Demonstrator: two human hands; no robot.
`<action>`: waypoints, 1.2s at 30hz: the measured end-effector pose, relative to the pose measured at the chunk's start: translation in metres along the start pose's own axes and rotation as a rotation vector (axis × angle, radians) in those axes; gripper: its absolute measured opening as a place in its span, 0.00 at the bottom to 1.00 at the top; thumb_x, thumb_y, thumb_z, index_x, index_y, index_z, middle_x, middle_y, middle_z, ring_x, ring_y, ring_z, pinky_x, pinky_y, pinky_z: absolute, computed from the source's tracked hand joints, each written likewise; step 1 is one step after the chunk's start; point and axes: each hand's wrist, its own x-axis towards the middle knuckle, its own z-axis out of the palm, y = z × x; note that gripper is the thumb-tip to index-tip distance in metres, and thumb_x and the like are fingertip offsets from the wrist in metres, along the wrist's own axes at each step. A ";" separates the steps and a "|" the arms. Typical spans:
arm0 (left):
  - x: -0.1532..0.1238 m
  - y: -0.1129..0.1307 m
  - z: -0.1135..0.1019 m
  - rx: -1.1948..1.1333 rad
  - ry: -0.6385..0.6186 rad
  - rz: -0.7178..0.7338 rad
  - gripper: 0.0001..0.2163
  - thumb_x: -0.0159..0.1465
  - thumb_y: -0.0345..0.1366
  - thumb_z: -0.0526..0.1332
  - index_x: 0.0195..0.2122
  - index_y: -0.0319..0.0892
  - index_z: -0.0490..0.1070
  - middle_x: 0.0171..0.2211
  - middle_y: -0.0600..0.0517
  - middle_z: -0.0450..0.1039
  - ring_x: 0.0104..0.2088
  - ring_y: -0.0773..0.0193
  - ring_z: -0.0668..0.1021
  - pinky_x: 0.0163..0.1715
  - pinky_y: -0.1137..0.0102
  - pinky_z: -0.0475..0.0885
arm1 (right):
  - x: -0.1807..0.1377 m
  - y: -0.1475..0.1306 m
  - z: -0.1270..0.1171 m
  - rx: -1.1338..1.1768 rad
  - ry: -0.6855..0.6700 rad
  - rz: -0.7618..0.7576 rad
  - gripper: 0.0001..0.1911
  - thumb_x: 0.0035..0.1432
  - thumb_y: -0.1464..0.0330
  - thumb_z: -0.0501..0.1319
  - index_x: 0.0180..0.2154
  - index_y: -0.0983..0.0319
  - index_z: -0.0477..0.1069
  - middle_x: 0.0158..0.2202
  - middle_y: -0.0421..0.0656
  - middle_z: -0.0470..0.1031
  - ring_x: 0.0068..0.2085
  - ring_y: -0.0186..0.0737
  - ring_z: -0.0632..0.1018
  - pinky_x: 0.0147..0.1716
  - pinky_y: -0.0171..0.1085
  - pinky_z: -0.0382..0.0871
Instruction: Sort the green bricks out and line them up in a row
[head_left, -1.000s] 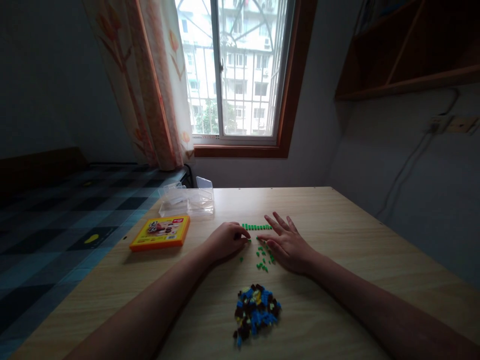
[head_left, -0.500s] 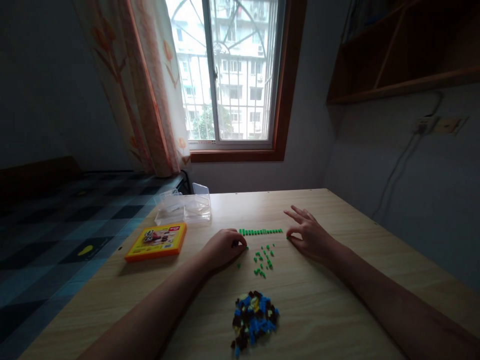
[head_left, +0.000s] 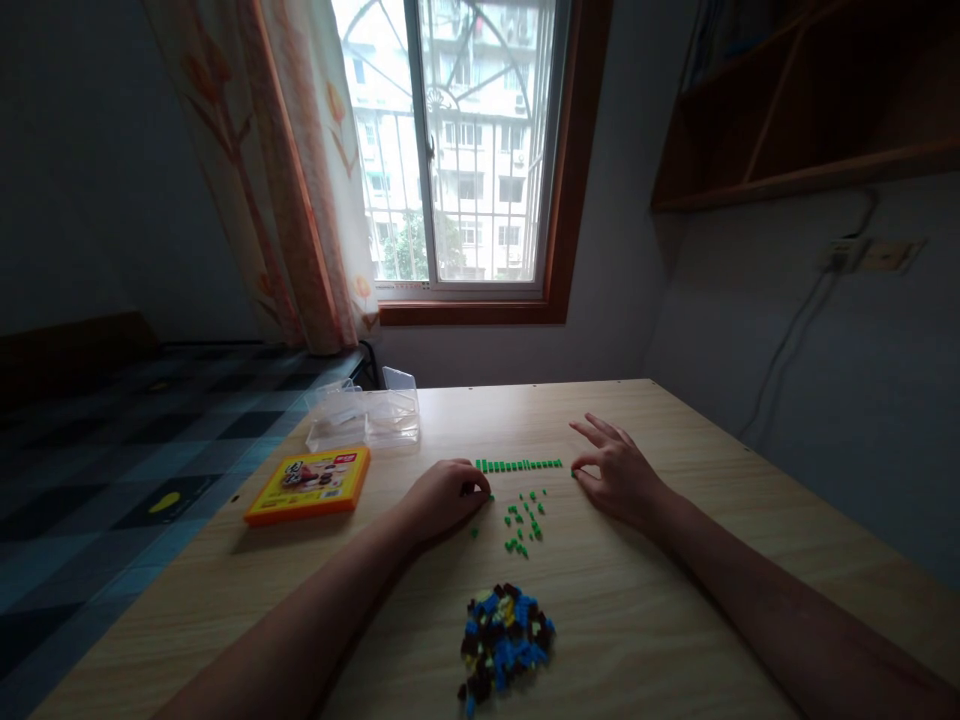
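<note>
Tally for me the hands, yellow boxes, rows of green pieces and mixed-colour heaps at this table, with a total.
Left hand and right hand: 2
Yellow box: 1
Row of green pieces: 1
Mixed-colour heap: 1
Total: 5

Window [head_left: 484, 160], brown-framed and barred, admitting daylight; curtain [head_left: 289, 180], tulip-patterned, hung at its left; bed [head_left: 112, 490], blue-and-black checked; tabletop [head_left: 660, 430], pale wood; shelf unit [head_left: 814, 175], brown, mounted right; socket [head_left: 845, 252] with cable [head_left: 784, 345], beneath; walls [head_left: 615, 270], in shadow.
</note>
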 end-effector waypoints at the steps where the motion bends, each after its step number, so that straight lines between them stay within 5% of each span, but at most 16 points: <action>1: 0.000 0.000 0.000 -0.001 0.000 -0.001 0.08 0.59 0.31 0.60 0.33 0.43 0.81 0.31 0.51 0.75 0.28 0.67 0.74 0.30 0.74 0.67 | 0.000 0.000 0.000 -0.005 0.000 0.002 0.09 0.55 0.69 0.61 0.30 0.56 0.81 0.64 0.45 0.64 0.67 0.55 0.58 0.62 0.61 0.49; 17: 0.000 -0.002 0.002 0.022 0.009 0.014 0.08 0.58 0.30 0.61 0.33 0.43 0.81 0.30 0.52 0.74 0.28 0.67 0.73 0.30 0.74 0.66 | 0.005 0.012 0.021 -0.041 0.024 0.050 0.09 0.60 0.66 0.61 0.35 0.55 0.82 0.61 0.46 0.67 0.63 0.54 0.64 0.58 0.56 0.61; 36: 0.000 -0.001 0.002 0.026 0.005 0.017 0.09 0.58 0.31 0.60 0.33 0.43 0.81 0.31 0.51 0.75 0.28 0.66 0.73 0.30 0.74 0.67 | 0.007 0.013 0.027 0.021 0.119 0.039 0.09 0.59 0.67 0.62 0.36 0.58 0.82 0.60 0.48 0.69 0.60 0.52 0.68 0.60 0.53 0.62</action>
